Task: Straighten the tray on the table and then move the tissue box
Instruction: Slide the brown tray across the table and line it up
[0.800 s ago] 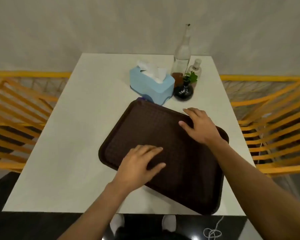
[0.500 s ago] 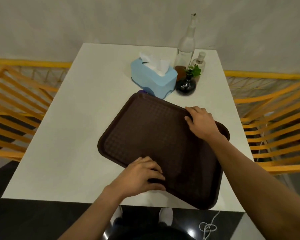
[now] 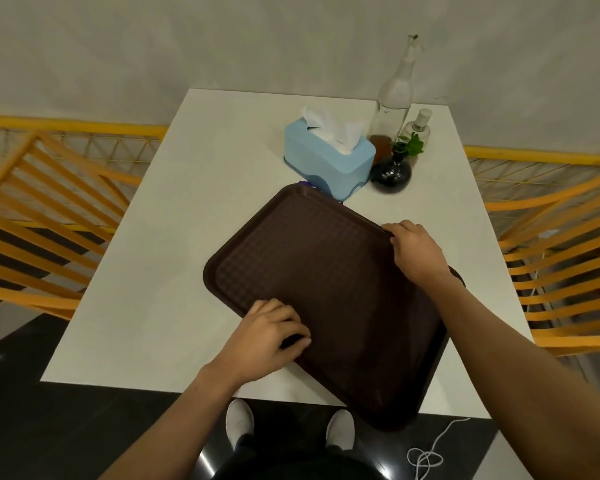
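A dark brown tray point(image 3: 312, 265) lies skewed on the white table point(image 3: 174, 237), with its near right corner hanging over the table's front edge. My left hand point(image 3: 269, 337) curls over the tray's near left rim. At the far right rim my right hand point(image 3: 416, 249) grips the edge. A light blue tissue box point(image 3: 326, 161) with a white tissue sticking out stands just beyond the tray's far corner, almost touching it.
Right of the tissue box stand a tall clear bottle point(image 3: 394, 95), a small bottle point(image 3: 418, 124) and a round dark vase with a green sprig point(image 3: 392, 169). Orange slatted chairs point(image 3: 42, 209) flank the table on both sides. A white cord point(image 3: 430, 455) lies on the dark floor.
My left hand slid back from the tray's middle to its near left rim and curled on it. My right hand shifted onto the far right rim. The tray has barely turned.
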Demonstrator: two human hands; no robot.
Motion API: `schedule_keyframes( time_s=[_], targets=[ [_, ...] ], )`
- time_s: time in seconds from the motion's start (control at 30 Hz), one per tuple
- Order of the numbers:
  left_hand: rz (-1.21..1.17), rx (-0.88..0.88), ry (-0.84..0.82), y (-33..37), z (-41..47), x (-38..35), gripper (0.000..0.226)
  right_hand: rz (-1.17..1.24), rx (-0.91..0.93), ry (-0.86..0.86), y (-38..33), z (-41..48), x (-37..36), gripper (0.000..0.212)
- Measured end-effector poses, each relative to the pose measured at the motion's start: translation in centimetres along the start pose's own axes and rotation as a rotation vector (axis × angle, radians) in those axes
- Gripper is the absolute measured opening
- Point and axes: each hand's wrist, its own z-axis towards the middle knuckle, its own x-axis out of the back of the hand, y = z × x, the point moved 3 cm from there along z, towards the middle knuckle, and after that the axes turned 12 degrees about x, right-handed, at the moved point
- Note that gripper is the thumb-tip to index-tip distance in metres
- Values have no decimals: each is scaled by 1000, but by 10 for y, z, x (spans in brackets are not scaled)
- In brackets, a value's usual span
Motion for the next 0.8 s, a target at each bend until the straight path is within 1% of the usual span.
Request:
schedule_keyframes(
  time_s=[0.13, 0.3, 0.37, 0.43, 0.53, 0.6, 0.7, 0.8],
  targets=[
    [72, 116, 135, -31, -10, 9, 25, 8, -22, 6, -17, -1, -6, 38],
    [104, 327, 255, -64, -31, 23, 33, 32, -32, 30, -43, -1, -18, 35],
    [113, 440, 292, -74, -38, 31, 39, 41, -32, 22, -52, 1, -24, 36],
    [99, 590, 321, -81, -44, 39, 51, 39, -28, 26, -63, 3, -28, 37],
    [-74, 767, 285, -94, -51, 42, 70, 38, -28, 25, -83, 9, -33, 38],
    [-195, 813, 241, -102, -52, 42, 73, 37, -36, -2, -95, 15, -35, 39],
    [-231, 832, 225, -117, -50, 46, 70, 20, -54, -24, -113, 28, -35, 40],
    [-180, 836, 209, -132, -45, 51, 67, 10, -26, -14, -127, 35, -36, 48]
  ],
)
